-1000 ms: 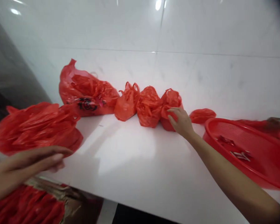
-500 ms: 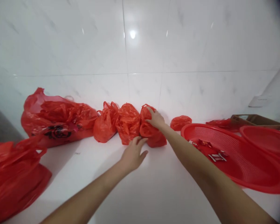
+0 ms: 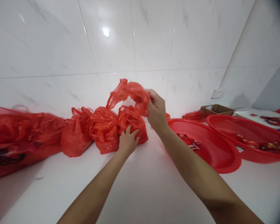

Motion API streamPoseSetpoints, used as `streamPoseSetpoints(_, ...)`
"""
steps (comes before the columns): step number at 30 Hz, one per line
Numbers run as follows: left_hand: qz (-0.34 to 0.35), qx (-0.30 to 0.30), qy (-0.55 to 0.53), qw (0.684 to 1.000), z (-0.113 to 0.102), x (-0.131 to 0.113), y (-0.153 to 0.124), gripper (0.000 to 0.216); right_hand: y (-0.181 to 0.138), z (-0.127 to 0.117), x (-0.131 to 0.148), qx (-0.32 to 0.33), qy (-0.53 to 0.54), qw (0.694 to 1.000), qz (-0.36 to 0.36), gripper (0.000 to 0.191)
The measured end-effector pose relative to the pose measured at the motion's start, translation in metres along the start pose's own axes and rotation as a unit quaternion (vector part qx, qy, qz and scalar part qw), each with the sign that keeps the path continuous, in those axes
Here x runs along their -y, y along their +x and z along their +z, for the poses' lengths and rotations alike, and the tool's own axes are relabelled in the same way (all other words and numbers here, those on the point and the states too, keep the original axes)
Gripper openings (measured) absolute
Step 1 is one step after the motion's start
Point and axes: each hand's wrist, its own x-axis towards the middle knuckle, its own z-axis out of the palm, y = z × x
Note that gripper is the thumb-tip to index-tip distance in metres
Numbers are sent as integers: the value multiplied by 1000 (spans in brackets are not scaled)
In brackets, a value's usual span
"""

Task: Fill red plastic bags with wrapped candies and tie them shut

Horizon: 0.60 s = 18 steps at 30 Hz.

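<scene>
My right hand (image 3: 156, 107) is closed on a length of thin red plastic bag (image 3: 132, 90), raised in an arch in front of the wall. Whether this piece is a separate bag or part of one below, I cannot tell. My left hand (image 3: 128, 140) has its fingers spread against the front of a filled red plastic bag (image 3: 141, 128) on the white surface. Close beside it on the left stands another full red bag (image 3: 104, 129), then a third, knotted-looking one (image 3: 75, 137).
A large red bag with black print (image 3: 25, 143) lies at far left. On the right are a red mesh basket (image 3: 205, 152) holding small red packets (image 3: 194, 144), a second red basket (image 3: 258, 155), and a cardboard tray (image 3: 216, 109). A tiled wall (image 3: 116, 56) runs behind.
My right hand has risen from the rightmost standing bag, lifting red plastic with it. My left hand has moved onto that bag's front. The view has turned right.
</scene>
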Motion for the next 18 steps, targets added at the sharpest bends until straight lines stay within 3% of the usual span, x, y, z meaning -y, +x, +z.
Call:
streamPoseSetpoints(3,-40,-52,-113,991,-30,7,-45,33,-35,-31,17,43,43,994,92,18)
streamPoseSetpoints(4,-81,-93,-211,970,-38,10,-65,32,-48,-39,19,53,44,990,125,16)
streamPoseSetpoints(6,-196,-204,-381,880,-51,14,-107,32,-74,-51,19,75,50,978,187,14)
streamPoseSetpoints(7,-232,-268,-411,840,-54,12,-127,33,-88,-56,19,90,61,970,218,14)
streamPoseSetpoints(8,-234,-311,-404,828,-56,8,-145,36,-102,-58,18,105,77,960,249,13)
streamPoseSetpoints(10,-173,-338,-321,868,-54,-7,-172,49,-131,-60,20,141,122,932,311,13)
streamPoseSetpoints(13,-29,-290,-128,948,-44,-25,-193,65,-171,-60,31,213,166,882,385,11)
streamPoseSetpoints(15,28,-244,-27,969,-35,-21,-200,53,-188,-64,42,256,165,859,411,12)
streamPoseSetpoints(18,59,-152,26,986,-25,7,-214,30,-199,-83,50,267,134,857,420,14)
